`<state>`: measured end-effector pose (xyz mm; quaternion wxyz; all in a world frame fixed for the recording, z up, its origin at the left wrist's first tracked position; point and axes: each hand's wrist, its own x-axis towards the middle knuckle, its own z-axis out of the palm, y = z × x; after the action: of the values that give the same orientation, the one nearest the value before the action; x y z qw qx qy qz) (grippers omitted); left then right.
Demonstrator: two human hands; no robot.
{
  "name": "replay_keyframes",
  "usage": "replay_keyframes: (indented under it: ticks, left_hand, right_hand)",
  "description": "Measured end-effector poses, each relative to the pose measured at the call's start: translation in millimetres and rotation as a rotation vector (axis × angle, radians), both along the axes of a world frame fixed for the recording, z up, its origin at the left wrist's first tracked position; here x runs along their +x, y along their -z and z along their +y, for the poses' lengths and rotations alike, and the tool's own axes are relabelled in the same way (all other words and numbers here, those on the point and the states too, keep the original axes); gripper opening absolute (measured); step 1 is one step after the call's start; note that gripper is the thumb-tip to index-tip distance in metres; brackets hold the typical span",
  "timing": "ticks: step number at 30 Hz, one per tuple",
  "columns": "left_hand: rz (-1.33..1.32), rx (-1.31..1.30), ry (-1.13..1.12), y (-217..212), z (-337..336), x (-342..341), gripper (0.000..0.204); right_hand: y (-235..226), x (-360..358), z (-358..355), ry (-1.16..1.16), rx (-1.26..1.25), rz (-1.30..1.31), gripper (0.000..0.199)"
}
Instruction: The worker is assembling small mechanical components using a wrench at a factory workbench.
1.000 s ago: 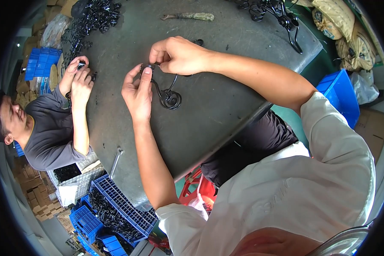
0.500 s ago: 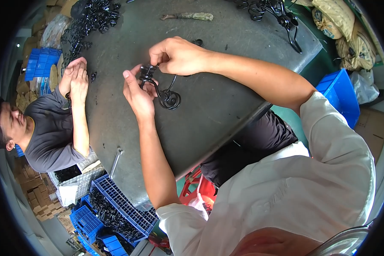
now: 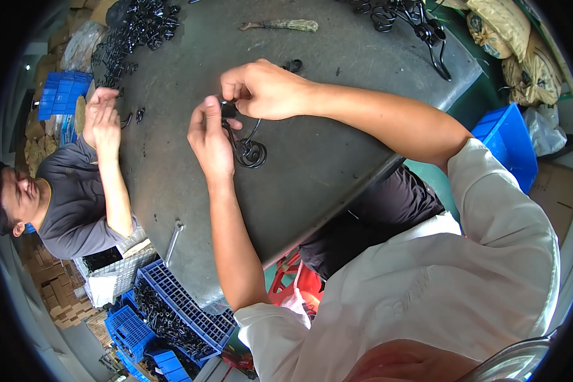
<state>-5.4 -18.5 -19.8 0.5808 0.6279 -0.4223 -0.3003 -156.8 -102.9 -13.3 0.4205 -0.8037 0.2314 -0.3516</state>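
My left hand (image 3: 211,145) is closed around a black bent-wire piece (image 3: 254,153) over the table. Its lower end curls into a spiral below my fingers, and a black block-like part shows between thumb and fingertips. My right hand (image 3: 270,94) meets it from the right, fingers pinched at the top of the black part. Whatever lies inside that pinch is hidden. Just beyond my right hand, a small black ring-like part (image 3: 293,65) rests on the dark table (image 3: 312,172).
Black parts are heaped (image 3: 149,25) at the far left; black wire pieces (image 3: 414,25) lie far right. A tool with a wrapped handle (image 3: 286,25) and a wrench (image 3: 173,244) lie on the table. A co-worker (image 3: 76,197) handles something dark at left. Blue crates (image 3: 184,305) stand below.
My left thumb and fingers have closed in more around the black part, and the piece has shifted slightly. My right hand stays pinched at it. The co-worker's hands have moved a little apart.
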Motion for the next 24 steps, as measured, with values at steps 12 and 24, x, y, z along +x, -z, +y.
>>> replay_keyframes:
  ticks: [12, 24]
  left_hand:
    - [-0.017, 0.023, 0.055, -4, 3, -4, 0.038]
    - [0.157, 0.046, 0.001, -9, 3, -9, 0.034]
  right_hand:
    - [-7, -3, 2, -0.006, 0.084, 0.054, 0.013]
    - [-5, -2, 0, -0.041, 0.131, -0.004, 0.012]
